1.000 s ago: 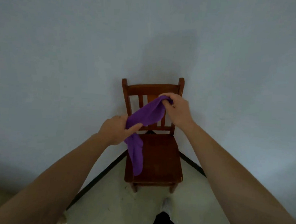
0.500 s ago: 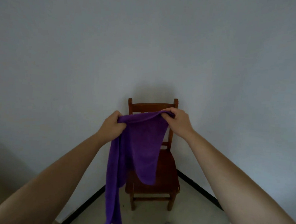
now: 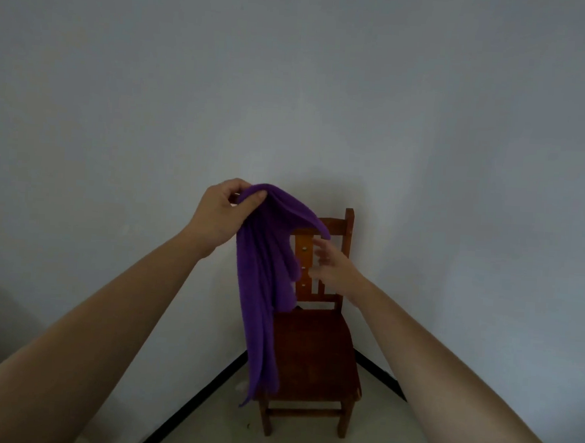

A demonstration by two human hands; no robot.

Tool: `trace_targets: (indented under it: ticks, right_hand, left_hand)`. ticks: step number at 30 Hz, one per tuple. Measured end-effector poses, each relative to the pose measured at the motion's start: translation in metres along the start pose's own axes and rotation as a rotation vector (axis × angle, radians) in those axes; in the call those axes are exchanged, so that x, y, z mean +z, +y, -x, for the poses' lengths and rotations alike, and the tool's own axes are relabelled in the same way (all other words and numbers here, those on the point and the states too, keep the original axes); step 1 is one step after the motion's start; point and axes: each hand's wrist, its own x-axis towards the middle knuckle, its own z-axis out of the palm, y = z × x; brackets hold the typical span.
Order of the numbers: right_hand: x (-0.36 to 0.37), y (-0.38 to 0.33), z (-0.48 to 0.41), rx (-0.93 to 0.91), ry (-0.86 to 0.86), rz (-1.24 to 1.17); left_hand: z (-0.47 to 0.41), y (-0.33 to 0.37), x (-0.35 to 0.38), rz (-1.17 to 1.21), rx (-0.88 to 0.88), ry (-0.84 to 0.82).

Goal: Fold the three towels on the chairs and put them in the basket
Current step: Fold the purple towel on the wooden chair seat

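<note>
Up in front of the chair (image 3: pixel 314 346), the towel (image 3: pixel 263 288) is held in the air, bunched at its top and hanging down in long loose folds, its lower end dangling past the front left edge of the seat. It is pinched at the top between thumb and fingers of the left hand (image 3: pixel 223 213), so the left grip is closed on the towel. The right hand (image 3: pixel 332 268) is seen just beside the hanging cloth, in front of the chair back, fingers spread wide and blurred; nothing is held by it, and whether the cloth is touched cannot be told. The chair is set in a corner against the wall (image 3: pixel 292 84), on a pale floor (image 3: pixel 203 431); nothing is left on its seat. No basket and no other towels or chairs are shown.

Step judged: first fold of this towel, at an early stage — the cloth is picked up but not yet spread or squared. Next move, as judged: a free corner or edge must be caught by the right hand, the towel pulled flat between both hands, then edges brought together. Hanging folds are limp and twisted, so the right corner may be hard to find.
</note>
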Motion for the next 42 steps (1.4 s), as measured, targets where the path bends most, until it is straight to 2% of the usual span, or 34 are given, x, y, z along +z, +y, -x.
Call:
trace_targets:
  ticks: [5, 10, 14, 18, 21, 24, 27, 29, 33, 36, 39, 42]
  right_hand:
    - [0.006, 0.000, -0.024, 0.008, -0.089, 0.046]
    - [-0.002, 0.008, -0.032, 0.020, -0.116, 0.255]
    - [-0.009, 0.016, -0.025, 0.137, -0.246, 0.157]
    - [-0.004, 0.017, -0.021, 0.107, -0.237, 0.065]
    - [0.000, 0.014, -0.016, 0.137, -0.330, -0.063]
    - [0.006, 0.013, -0.010, 0.172, -0.386, -0.061]
    - [0.006, 0.023, -0.008, 0.218, -0.317, -0.095]
    - [0.002, 0.029, -0.006, 0.211, -0.200, -0.094]
    - [-0.021, 0.023, 0.002, 0.043, 0.097, 0.206]
    - [-0.054, 0.014, 0.006, -0.050, 0.287, 0.432]
    - [-0.079, 0.000, 0.010, -0.076, 0.351, 0.560]
    - [-0.095, -0.012, 0.015, -0.102, 0.318, 0.699]
  left_hand:
    - [-0.011, -0.002, 0.002, 0.107, -0.114, 0.022]
    - [-0.014, -0.008, 0.007, 0.104, -0.178, 0.016]
    - [-0.020, -0.006, 0.012, 0.194, -0.200, 0.003]
    - [-0.022, -0.003, 0.023, 0.175, -0.172, -0.040]
    - [-0.022, -0.001, 0.036, 0.216, -0.162, -0.043]
    - [-0.021, -0.002, 0.045, 0.254, -0.170, -0.003]
    - [-0.024, -0.007, 0.047, 0.224, -0.160, 0.066]
    - [-0.026, -0.014, 0.045, 0.187, -0.152, 0.090]
    - [-0.025, -0.027, 0.042, 0.194, -0.232, 0.090]
    - [-0.019, -0.032, 0.037, 0.285, -0.268, 0.096]
    - [-0.010, -0.036, 0.034, 0.293, -0.270, 0.084]
    - [-0.005, -0.040, 0.034, 0.286, -0.249, 0.129]
